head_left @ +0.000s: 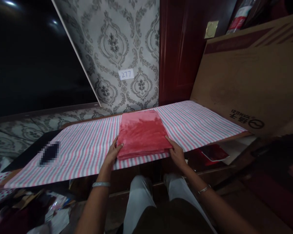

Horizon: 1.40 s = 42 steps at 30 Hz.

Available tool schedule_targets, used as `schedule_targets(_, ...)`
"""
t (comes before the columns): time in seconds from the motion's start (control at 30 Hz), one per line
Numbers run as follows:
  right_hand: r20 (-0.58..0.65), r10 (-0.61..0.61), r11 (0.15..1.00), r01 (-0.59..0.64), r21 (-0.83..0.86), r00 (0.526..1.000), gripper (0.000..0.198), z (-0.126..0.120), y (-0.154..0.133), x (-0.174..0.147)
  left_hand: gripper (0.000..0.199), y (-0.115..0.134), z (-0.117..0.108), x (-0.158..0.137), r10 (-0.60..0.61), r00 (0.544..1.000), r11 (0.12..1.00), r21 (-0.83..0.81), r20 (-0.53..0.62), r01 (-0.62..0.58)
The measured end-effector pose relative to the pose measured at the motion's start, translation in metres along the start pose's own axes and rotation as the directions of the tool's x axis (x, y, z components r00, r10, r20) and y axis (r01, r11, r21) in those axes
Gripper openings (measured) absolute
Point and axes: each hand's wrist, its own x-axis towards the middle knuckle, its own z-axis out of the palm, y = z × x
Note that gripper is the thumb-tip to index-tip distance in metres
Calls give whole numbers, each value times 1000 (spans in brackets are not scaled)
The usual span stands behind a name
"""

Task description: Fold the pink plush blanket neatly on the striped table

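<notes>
A folded red plush cloth [144,133], squared off and several layers thick, lies near the front edge of a pink, grey and white striped cover [88,146]. My left hand [112,154] grips its near left corner, thumb on top and fingers along the side. At the near right corner my right hand [177,153] holds it the same way, with its fingers partly hidden by the layers. The pile of the top face shows darker and lighter red patches. The cloth appears to rest flat on the cover.
Left on the cover is a dark, pixelated object [49,154]. A large dark screen [34,58] stands behind at left. A cardboard box [249,71] borders the right end, with a bottle [239,18] above it. Loose items [58,211] clutter the lower left.
</notes>
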Motion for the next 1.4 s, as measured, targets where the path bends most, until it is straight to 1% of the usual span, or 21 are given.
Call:
schedule_targets(0.1, 21, 5, 999, -6, 38, 1000, 63, -2, 0, 0, 90, -1, -2, 0, 2, 1000, 1000, 1, 4, -2)
schedule_targets(0.2, 68, 11, 993, -19, 112, 998, 59, -8, -2, 0, 89, 4, -2, -5, -8, 1000, 1000, 14, 7, 8)
schedule_targets(0.3, 147, 72, 970, -103, 219, 987, 58, -18, -2, -2, 91, 12, -1, -10, -86, 996, 996, 10, 19, 86)
schedule_targets(0.37, 163, 124, 943, -168, 288, 979, 58, -23, -3, -5, 95, 17, -1, -11, -141, 990, 990, 7, 14, 141)
schedule_targets(0.4, 142, 141, 935, -179, 305, 980, 57, -25, -4, -7, 97, 18, -1, -11, -157, 988, 988, 5, 9, 157)
schedule_targets(0.47, 47, 131, 954, -139, 266, 990, 53, -27, -8, -11, 97, 19, 1, -11, -166, 986, 986, -3, 9, 166)
schedule_targets(0.57, -74, 0, 998, 5, 63, 997, 39, -25, -19, -14, 95, 16, 4, -11, -157, 987, 987, -16, 20, 157)
schedule_targets(0.67, -65, -122, 991, 117, -68, 990, 31, -20, -29, -9, 92, 13, 7, -12, -147, 989, 989, -27, 20, 148)
schedule_targets(0.73, -53, -145, 986, 140, -94, 988, 26, -16, -32, -3, 91, 13, 8, -13, -140, 990, 990, -34, 20, 140)
schedule_targets(0.87, -87, -132, 990, 127, -60, 987, 14, -9, -32, 4, 88, 15, 9, -16, -118, 993, 992, -40, 17, 118)
schedule_targets(0.93, -119, -121, 993, 120, -15, 986, 14, -9, -32, 3, 87, 17, 9, -17, -113, 993, 993, -41, 26, 114)
schedule_targets(1.0, -151, -99, 994, 104, 24, 984, 15, -14, -29, -1, 85, 18, 10, -18, -109, 993, 993, -38, 35, 110)
schedule_targets(1.07, -211, -30, 997, 43, 56, 977, 17, -24, -23, -7, 82, 17, 11, -18, -101, 994, 994, -37, 46, 102)
schedule_targets(1.1, -255, 30, 997, -12, 73, 966, 18, -30, -19, -11, 81, 17, 11, -18, -96, 994, 994, -42, 48, 98)
schedule_targets(1.17, -361, 159, 986, -128, 109, 919, 21, -42, -11, -15, 81, 16, 11, -17, -90, 995, 994, -56, 44, 92)
schedule_targets(1.2, -402, 195, 980, -160, 119, 895, 24, -47, -8, -17, 81, 15, 11, -17, -91, 995, 994, -60, 36, 93)
schedule_targets(1.23, -418, 197, 980, -163, 115, 887, 27, -51, -5, -17, 82, 15, 11, -16, -94, 995, 994, -60, 28, 96)
schedule_targets(1.27, -405, 165, 986, -139, 92, 900, 29, -52, -4, -16, 82, 15, 12, -16, -98, 995, 994, -55, 23, 99)
schedule_targets(1.3, -364, 107, 994, -95, 52, 925, 29, -52, -4, -15, 82, 15, 12, -17, -100, 995, 994, -47, 20, 101)
schedule_targets(1.37, -220, -20, 999, 9, -50, 975, 30, -45, -6, -11, 82, 15, 13, -17, -100, 995, 995, -29, 21, 100)
schedule_targets(1.4, -142, -68, 994, 55, -95, 988, 38, -40, -7, -9, 82, 16, 13, -18, -97, 995, 995, -24, 24, 97)
